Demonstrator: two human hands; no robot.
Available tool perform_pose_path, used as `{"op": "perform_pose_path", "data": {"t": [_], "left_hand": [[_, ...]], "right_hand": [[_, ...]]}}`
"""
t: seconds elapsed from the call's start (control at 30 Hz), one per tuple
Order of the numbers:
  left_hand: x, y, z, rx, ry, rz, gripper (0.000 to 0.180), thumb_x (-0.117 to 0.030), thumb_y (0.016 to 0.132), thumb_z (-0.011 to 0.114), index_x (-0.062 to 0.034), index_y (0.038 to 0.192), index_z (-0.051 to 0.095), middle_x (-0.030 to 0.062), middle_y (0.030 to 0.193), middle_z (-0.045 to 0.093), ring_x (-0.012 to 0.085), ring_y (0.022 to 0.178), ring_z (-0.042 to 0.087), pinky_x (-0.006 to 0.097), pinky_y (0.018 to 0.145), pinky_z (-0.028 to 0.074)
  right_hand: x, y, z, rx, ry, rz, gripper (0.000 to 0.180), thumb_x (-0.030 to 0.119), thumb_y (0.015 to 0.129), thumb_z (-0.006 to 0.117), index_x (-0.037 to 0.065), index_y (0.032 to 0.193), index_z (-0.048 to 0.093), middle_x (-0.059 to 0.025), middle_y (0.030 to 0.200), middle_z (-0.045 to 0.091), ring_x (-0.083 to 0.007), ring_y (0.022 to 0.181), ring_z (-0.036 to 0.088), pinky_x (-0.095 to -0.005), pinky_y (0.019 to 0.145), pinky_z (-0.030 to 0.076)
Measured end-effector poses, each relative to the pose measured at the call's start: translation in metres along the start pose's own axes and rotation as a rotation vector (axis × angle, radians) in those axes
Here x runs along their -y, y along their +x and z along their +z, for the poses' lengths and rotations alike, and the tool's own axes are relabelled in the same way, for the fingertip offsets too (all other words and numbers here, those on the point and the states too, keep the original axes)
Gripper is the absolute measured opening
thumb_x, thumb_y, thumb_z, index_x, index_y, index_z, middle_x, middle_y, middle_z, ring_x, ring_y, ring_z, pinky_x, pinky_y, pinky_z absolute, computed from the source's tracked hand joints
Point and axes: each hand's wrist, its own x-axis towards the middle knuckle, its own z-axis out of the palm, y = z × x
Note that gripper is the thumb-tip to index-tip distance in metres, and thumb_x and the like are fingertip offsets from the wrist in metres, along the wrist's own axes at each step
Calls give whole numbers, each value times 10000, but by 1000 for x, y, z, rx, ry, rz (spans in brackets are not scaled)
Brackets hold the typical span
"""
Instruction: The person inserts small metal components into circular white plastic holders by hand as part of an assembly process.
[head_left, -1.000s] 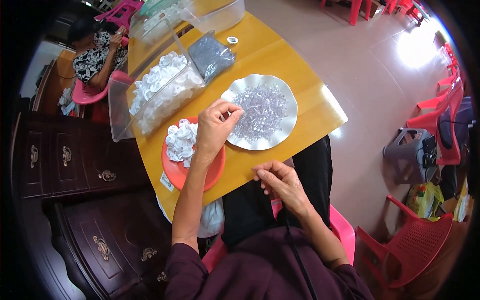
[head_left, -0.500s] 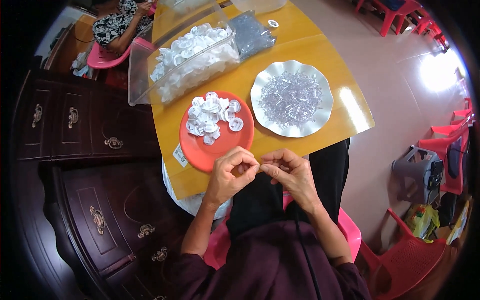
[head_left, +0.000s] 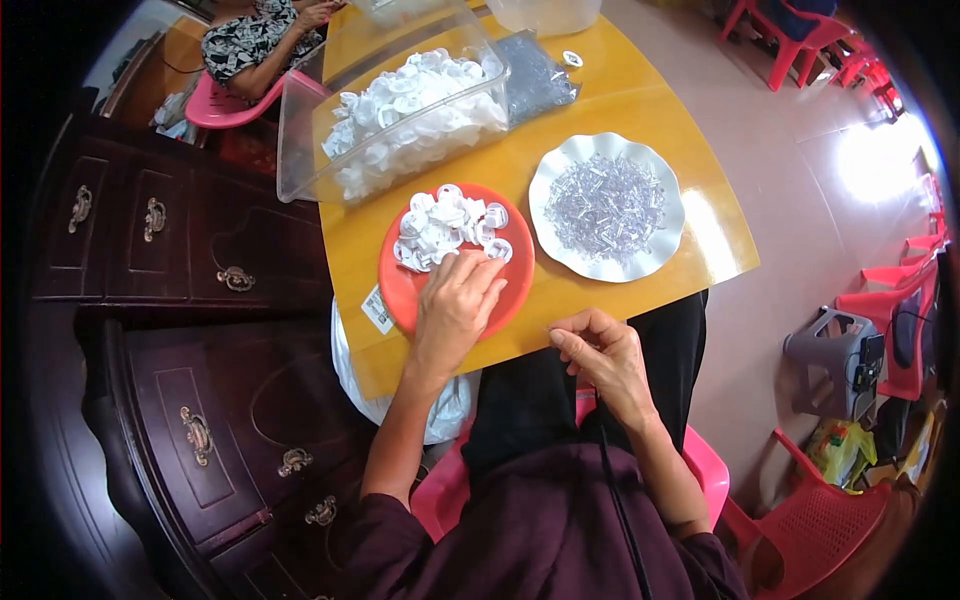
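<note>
So my left hand is laid flat on the orange plate, fingers spread and reaching into the pile of little white plastic caps heaped on the far half of it. Nothing's pinched yet, the grip is loose and apart, fingertips just touching the nearest caps. I park the orange plate right at the near edge of the yellow worktop so the caps are an easy reach.

My right hand hangs just off the worktop edge, to the right of the orange plate, over my lap. Thumb and fingers are curled together like they're nipping something tiny, but honestly I can't tell what's in there, or if anything is.

Right of the orange plate sits a white scalloped plate full of small clear plastic bits, handy for the right hand. Beyond the orange plate there's a clear plastic bin loaded with more white caps, and next to that a clear bag of small parts. Left of the plate, a dark wooden cabinet stands against the worktop.
</note>
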Motion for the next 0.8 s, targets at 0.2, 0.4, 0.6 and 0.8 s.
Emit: {"op": "perform_pose_path", "data": {"t": [0.2,0.4,0.6,0.8], "left_hand": [[9,2,21,-42,123,0,265,-32,768,716,-48,1025,652,77,968,584,268,921,571,389,804,473],[-1,-5,12,-173,-242,-172,174,1,835,687,-9,1003,643,68,968,619,200,870,621,311,775,495],[-27,-35,-1,-272,-1362,-755,182,-45,910,662,12,1074,609,86,988,662,129,883,627,266,825,495],[-53,-50,2,-255,-1547,-726,159,-92,945,616,-11,1078,584,93,1058,640,137,950,586,300,903,462]], "right_hand": [[-11,-5,1,31,23,17,182,210,907,707,32,942,690,4,807,667,-33,688,566,-183,575,466],[-7,-5,-1,33,5,13,183,206,910,705,26,942,688,4,795,661,-37,673,567,-188,574,467],[-2,-1,11,-4,97,-99,195,178,904,704,-12,940,680,-22,772,663,-56,668,581,-222,584,488],[7,2,25,13,140,-351,108,86,912,673,-8,963,667,-72,977,700,-80,750,619,-223,651,502]]}}
